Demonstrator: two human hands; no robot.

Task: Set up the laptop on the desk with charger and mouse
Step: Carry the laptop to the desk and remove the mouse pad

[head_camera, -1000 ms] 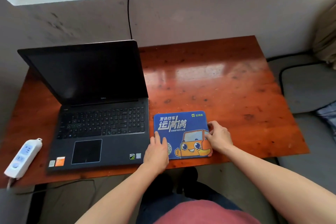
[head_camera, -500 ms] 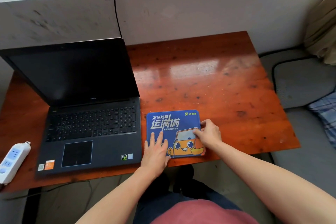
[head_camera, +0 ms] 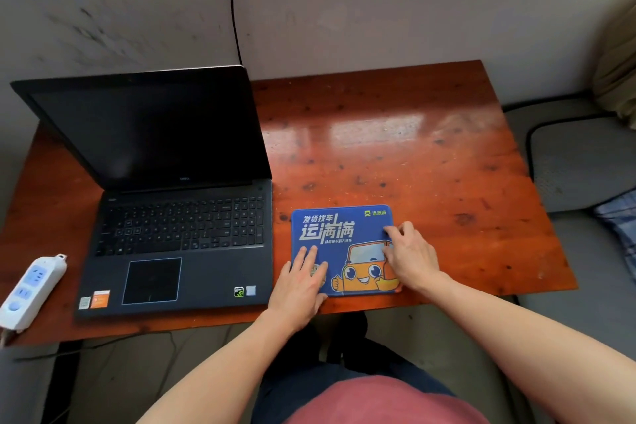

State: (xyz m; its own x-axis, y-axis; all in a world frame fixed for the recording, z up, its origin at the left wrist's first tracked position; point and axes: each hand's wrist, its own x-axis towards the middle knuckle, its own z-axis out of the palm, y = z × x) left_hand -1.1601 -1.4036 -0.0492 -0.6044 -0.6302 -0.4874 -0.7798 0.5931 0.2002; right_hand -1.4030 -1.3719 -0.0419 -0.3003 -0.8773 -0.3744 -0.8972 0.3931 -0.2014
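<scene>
Power strip: white, at the far left edge of the desk, nothing plugged into the sockets I can see.
Laptop: open on the left half of the desk, screen dark; no charger visible at it.
Mouse pad: blue, with an orange cartoon car, lying flat just beside the laptop's right edge, near the front rim of the desk.
My left hand: fingers spread and pressed flat on the pad's lower left corner, holding nothing.
My right hand: fingers bent, tips pressing down on the pad's right side; not pinching anything.
Step in hand: I judge I'm squaring and smoothing the pad beside the laptop.
Next move: mouse and charger are out of view, so I'd have to fetch them; the mouse goes on the pad, the charger between strip and laptop.
Against half a second ago: pad and laptop lie as they did; my right fingers have crept further up the pad's right edge.
</scene>
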